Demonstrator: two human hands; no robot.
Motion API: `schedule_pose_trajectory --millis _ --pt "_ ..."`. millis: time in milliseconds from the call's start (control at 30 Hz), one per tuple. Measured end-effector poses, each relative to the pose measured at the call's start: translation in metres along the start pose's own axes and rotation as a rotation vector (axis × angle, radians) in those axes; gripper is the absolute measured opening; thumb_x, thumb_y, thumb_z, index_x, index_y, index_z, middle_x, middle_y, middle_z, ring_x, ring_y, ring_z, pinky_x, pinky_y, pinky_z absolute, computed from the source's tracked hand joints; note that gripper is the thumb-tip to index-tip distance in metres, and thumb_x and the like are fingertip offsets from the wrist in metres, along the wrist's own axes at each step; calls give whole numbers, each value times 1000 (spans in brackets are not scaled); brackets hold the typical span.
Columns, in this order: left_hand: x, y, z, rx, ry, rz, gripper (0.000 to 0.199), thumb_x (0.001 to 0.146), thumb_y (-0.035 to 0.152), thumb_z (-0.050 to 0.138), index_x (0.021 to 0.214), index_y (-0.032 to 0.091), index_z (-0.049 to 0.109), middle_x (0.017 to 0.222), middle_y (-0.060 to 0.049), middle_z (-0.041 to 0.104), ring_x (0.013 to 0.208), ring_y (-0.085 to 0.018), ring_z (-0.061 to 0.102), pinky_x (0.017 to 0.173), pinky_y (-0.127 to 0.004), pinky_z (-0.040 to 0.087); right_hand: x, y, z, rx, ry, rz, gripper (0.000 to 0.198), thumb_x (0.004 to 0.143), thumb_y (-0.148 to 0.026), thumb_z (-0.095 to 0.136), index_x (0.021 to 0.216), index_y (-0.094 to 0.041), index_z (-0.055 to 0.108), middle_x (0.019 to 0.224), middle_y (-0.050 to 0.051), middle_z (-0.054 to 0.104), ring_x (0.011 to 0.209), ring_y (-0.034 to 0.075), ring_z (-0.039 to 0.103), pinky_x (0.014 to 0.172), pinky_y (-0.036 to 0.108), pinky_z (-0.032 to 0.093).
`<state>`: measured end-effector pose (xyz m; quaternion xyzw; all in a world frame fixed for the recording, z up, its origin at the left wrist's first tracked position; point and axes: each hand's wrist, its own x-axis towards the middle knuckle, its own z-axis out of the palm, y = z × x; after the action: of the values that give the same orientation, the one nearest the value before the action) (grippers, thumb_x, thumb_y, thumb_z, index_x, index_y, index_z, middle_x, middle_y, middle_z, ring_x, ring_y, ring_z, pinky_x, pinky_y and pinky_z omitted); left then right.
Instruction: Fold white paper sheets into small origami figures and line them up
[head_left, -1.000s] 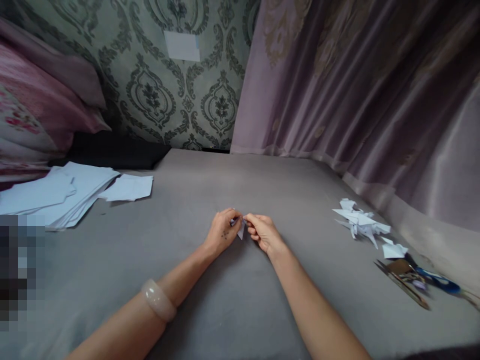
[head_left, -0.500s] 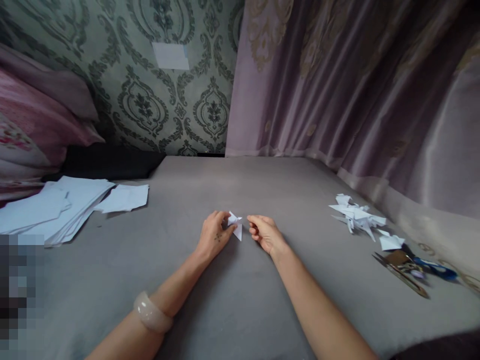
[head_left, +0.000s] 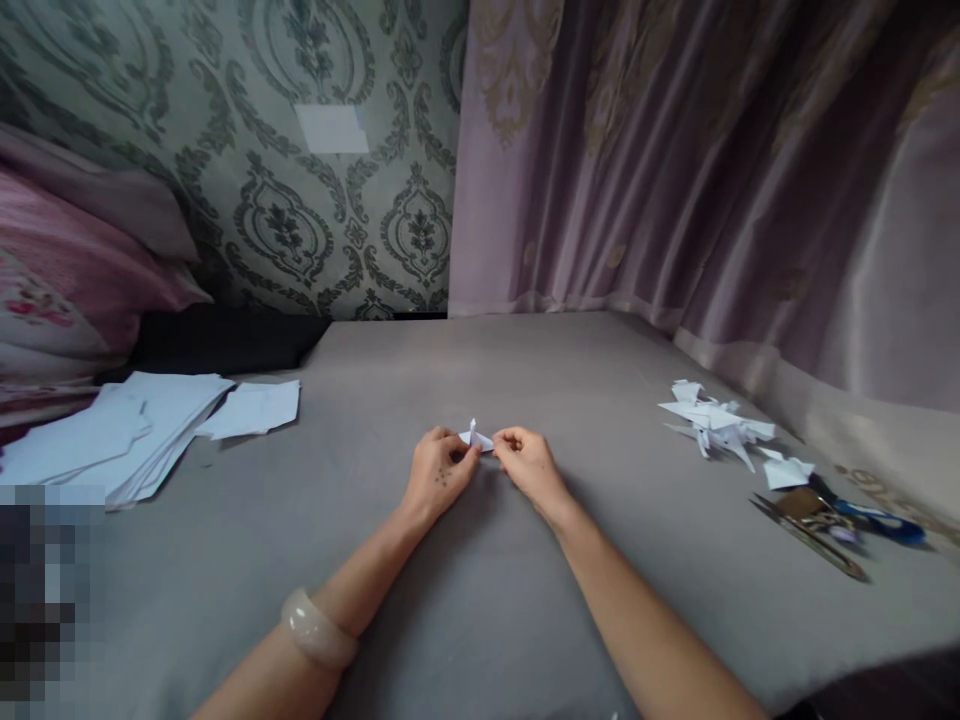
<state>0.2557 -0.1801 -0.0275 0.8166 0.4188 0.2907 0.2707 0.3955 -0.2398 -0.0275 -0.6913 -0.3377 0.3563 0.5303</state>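
A small folded white paper figure (head_left: 477,438) is held between my two hands, just over the middle of the grey surface. One narrow point of it sticks up, and a flap reaches toward the right. My left hand (head_left: 442,465) pinches its left side between thumb and fingers. My right hand (head_left: 531,462) is closed, with thumb and fingertips on the flap at the right end. The fingers cover part of the paper, so its full shape is hidden. A pale bangle (head_left: 319,630) circles my left forearm.
Stacked white paper (head_left: 157,420) and smaller sheets (head_left: 259,408) lie at the left. On the right are a pile of folded paper figures (head_left: 720,425), another folded piece (head_left: 786,470), pointed scissors (head_left: 814,540) and a blue-handled tool (head_left: 881,522). A curtain (head_left: 585,200) hangs behind.
My right hand has come from just beside the paper figure to grip its right end. The figure has turned, its narrow point now upward. My left hand keeps its hold.
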Motion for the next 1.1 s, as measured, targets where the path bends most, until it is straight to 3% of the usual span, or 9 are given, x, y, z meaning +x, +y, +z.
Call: schedule_pose_trajectory --millis 100,200,300,467,667,867,1000,1100 --pt "1 -4 -4 -11 38 -27 17 80 19 53 78 15 69 83 -6 64 74 -16 58 72 -28 45 -2 1 1 -238 30 -178 10 74 -18 60 82 -18 66 76 2 65 68 13 59 67 23 43" --pt "5 -19 -4 101 75 19 24 79 11 50 93 15 69 94 -8 67 87 -20 58 81 -33 44 -6 2 5 -560 39 -351 14 80 -24 59 91 -19 67 86 4 66 74 15 60 71 26 43" --pt "7 -29 -2 173 34 62 28 82 10 46 98 17 69 100 -9 68 93 -22 58 85 -34 42 -11 2 12 -707 23 -415 16 83 -33 60 92 -21 66 92 5 64 82 17 61 73 26 43" --pt "2 -21 -2 184 -44 44 25 82 16 48 91 17 71 88 -8 70 81 -20 61 76 -31 42 -11 1 16 -873 18 -442 19 85 -39 58 87 -21 64 92 5 61 82 17 60 71 27 42" --pt "-2 -11 -7 5 -129 -130 26 79 18 48 93 17 70 72 -4 69 66 -15 60 64 -26 42 -7 3 8 -871 -38 -452 14 88 -31 54 86 -21 64 89 4 60 80 16 59 71 25 41" --pt "-2 -12 -4 29 7 15 35 68 15 60 103 16 63 98 -7 65 90 -21 57 83 -34 43 -1 0 5 -742 -179 -552 14 90 -18 50 89 -21 64 91 3 61 84 14 59 76 24 42" --pt "1 -16 -4 9 -81 12 24 73 17 60 97 19 65 93 -5 67 90 -21 57 82 -34 42 1 1 6 -660 -222 -592 20 86 -9 48 94 -21 62 94 4 62 88 15 59 79 26 43" --pt "5 -16 -4 -2 -109 -33 18 76 16 59 92 18 67 88 -5 69 86 -20 57 79 -32 42 1 4 7 -591 -139 -530 21 81 -8 51 96 -20 58 93 4 61 79 14 59 74 26 45"
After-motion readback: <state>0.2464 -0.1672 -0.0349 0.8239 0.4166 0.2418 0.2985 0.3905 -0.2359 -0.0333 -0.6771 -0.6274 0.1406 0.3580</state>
